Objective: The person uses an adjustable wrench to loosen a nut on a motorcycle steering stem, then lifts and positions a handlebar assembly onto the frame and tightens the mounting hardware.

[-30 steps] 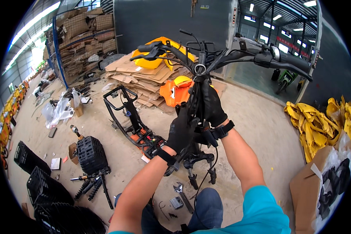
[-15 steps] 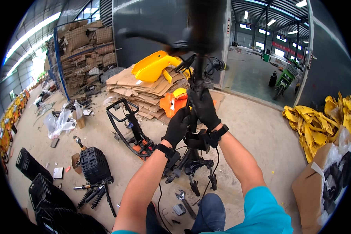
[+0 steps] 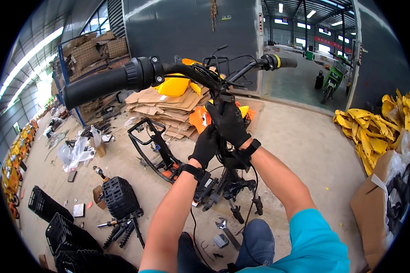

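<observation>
In front of me stands a dark scooter frame, topped by a black handlebar [image 3: 171,69] set crosswise with its ribbed left grip [image 3: 102,85] close to view. Both hands wear black gloves. High on the upright steering stem [image 3: 223,96], just under the bar, my right hand [image 3: 230,123] is wrapped round it. Lower down and nearer me, my left hand [image 3: 205,146] closes on the same stem; its fingertips are partly hidden. Below the hands hang a black bracket [image 3: 236,160], thin cables and the fork legs [image 3: 234,211].
An adjustable wrench [image 3: 228,233] lies on the floor by my knee. Left are another frame [image 3: 146,145], a black crate [image 3: 118,196], shock absorbers [image 3: 120,233] and stacked crates [image 3: 70,234]. Flattened cardboard [image 3: 155,103] lies behind; yellow panels [image 3: 366,132] and an open carton [image 3: 371,209] stand right.
The handlebar has come down and tilted away from me, so both its ends now show across the upper view. Both hands stay on the stem.
</observation>
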The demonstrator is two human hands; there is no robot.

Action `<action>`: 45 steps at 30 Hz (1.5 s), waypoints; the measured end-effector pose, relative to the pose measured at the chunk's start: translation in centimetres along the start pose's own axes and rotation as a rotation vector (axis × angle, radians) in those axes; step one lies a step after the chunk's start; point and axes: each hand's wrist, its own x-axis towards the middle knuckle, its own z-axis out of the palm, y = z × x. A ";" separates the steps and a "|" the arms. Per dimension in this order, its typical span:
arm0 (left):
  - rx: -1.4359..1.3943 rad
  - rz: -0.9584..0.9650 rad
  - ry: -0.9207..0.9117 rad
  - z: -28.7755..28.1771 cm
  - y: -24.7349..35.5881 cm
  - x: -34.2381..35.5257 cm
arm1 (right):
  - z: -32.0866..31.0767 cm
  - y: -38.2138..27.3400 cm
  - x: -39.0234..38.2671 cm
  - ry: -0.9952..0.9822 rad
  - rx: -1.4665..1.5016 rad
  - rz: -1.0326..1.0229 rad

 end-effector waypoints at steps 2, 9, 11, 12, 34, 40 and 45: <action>0.056 0.053 0.008 -0.4 -0.8 0.0 | 0.1 -0.4 -0.2 -0.066 0.003 0.042; 0.132 0.074 0.037 -0.2 -2.0 0.8 | -0.7 0.2 0.7 -0.058 0.059 -0.032; 0.143 0.085 0.060 -0.2 -2.3 0.7 | -1.2 0.5 1.1 -0.151 0.104 0.045; 0.180 0.103 0.071 -0.5 -2.6 0.5 | -1.1 0.6 1.2 -0.193 0.177 0.131; 0.237 0.187 0.117 1.6 0.4 -2.7 | -1.5 5.8 1.6 -0.132 0.516 0.030; 0.220 0.200 0.069 0.2 -0.9 -2.7 | -0.4 2.9 0.6 -0.235 0.838 0.452; 0.199 0.202 0.078 0.1 -0.9 -2.8 | -0.6 4.7 1.1 -0.342 0.902 0.473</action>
